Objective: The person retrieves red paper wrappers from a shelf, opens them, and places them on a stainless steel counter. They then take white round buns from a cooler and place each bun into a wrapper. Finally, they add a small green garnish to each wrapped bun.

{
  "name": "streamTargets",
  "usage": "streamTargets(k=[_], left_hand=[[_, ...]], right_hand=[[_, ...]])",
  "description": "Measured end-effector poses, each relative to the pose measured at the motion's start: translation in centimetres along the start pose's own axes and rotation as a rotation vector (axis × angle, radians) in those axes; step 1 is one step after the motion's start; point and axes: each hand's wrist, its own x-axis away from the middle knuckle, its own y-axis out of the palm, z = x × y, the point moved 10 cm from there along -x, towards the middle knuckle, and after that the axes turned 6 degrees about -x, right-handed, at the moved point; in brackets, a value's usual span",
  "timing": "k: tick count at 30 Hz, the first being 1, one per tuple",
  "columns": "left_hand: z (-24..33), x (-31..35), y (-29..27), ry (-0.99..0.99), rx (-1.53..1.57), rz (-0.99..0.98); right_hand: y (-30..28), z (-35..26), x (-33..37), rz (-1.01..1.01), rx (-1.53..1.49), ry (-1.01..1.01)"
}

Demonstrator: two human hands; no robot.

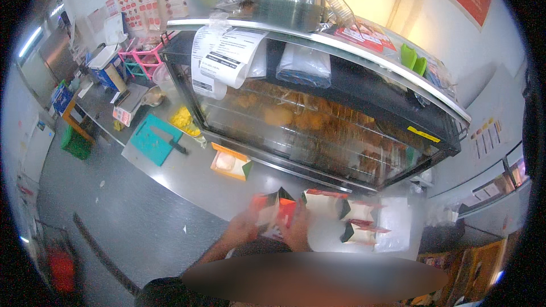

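A red, white and black paper food box (276, 206) stands between my two hands at the near edge of the steel counter (213, 197). My left hand (243, 228) closes on its left side, and my right hand (297, 232) grips its right side; both are slightly blurred. To the right of it are several similar boxes, among them one with a red top edge (324, 202) and another (359, 233) nearer to me. An orange open box (232, 171) sits farther left, with a pale, rounded thing (225, 160) inside.
A glass display cabinet (307, 131) with browned food rises behind the boxes, with paper slips (227, 59) hanging from its top. At left lie a teal cutting board (150, 142), a knife (166, 138) and yellow pieces (185, 120). Clear plastic sheets (393, 224) are at right.
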Motion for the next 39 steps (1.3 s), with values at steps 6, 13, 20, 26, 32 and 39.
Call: streamTargets(k=[6,13,20,26,32,39], left_hand=[[1.0,-1.6,-3.2,0.278,-0.197,0.435],[5.8,-2.6,-0.9,0.377,-0.814,0.489],[7.2,-4.3,-4.0,0.215,-0.606,0.365],[6.0,-6.1,-7.1,0.038,-0.796,0.445],[5.4,-7.0,-8.2,0.066,-0.971,0.447],[7.7,-5.1,-8.4,0.129,-0.811,0.407]], right_hand=[[1.1,0.4,-0.8,-0.192,-0.217,0.124],[2.2,-3.5,-1.3,-0.312,-0.026,-0.232],[0.3,-6.5,-3.0,-0.308,0.117,-0.572],[1.3,-5.4,-5.5,-0.349,-0.180,-0.307],[1.9,-2.5,-5.7,-0.098,-0.486,0.030],[0.7,-1.6,-7.8,-0.197,-0.357,0.116]])
